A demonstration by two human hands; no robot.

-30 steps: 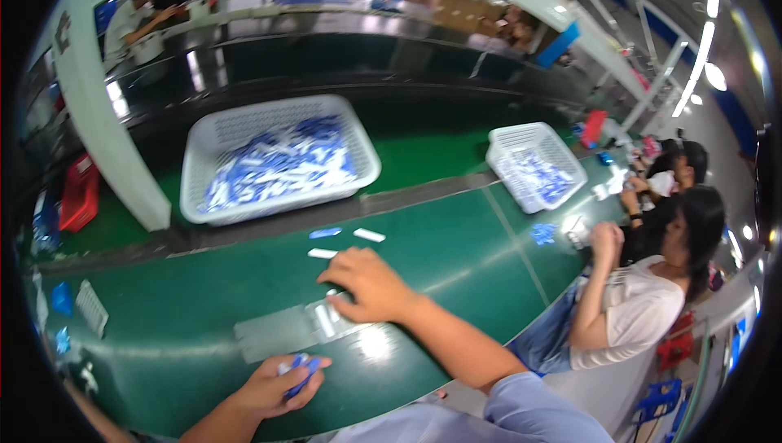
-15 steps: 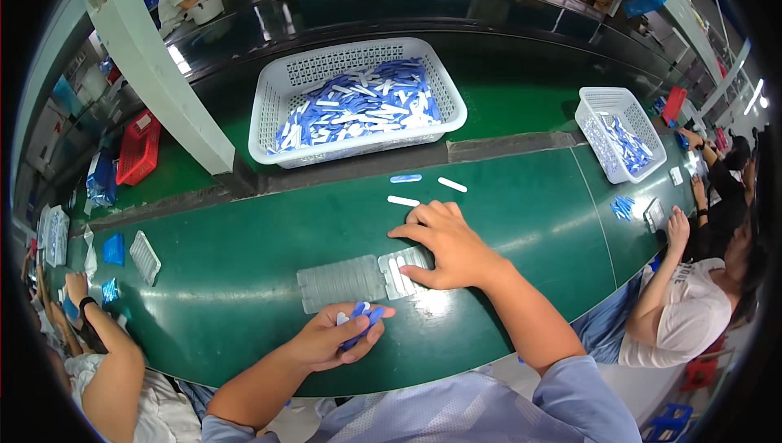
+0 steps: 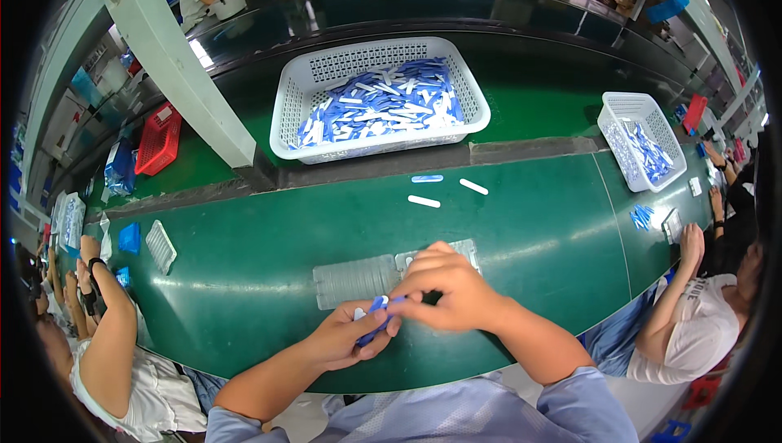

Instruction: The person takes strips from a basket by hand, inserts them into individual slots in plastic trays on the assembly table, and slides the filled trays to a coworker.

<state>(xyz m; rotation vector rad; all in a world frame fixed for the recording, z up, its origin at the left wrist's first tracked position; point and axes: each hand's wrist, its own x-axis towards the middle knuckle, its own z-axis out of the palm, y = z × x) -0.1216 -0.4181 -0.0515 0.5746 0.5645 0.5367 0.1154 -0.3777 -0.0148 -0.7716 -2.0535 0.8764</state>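
Note:
My left hand (image 3: 352, 335) is closed around a small bunch of flat, round-ended blue and white strips (image 3: 372, 331). Over them, my right hand (image 3: 452, 290) pinches with thumb and forefinger at the blue end of one strip. Just beyond both hands lies a clear ribbed plastic tray (image 3: 350, 280) in two joined halves. Its right half is partly covered by my right hand, so what sits in its slots is mostly hidden. Farther off on the green table are one blue strip (image 3: 427, 178) and two white strips (image 3: 423, 201).
A large white basket (image 3: 481, 121) full of blue and white strips stands beyond the ledge. A smaller white basket (image 3: 612, 129) is at the right. Left lie another ribbed tray (image 3: 161, 247), a blue packet (image 3: 129, 238) and a red basket (image 3: 159, 142). Co-workers sit on both sides.
My right hand has moved from the tray's right half back toward me, to the strips in my left hand. The left hand keeps its bunch. The whole view has shifted slightly.

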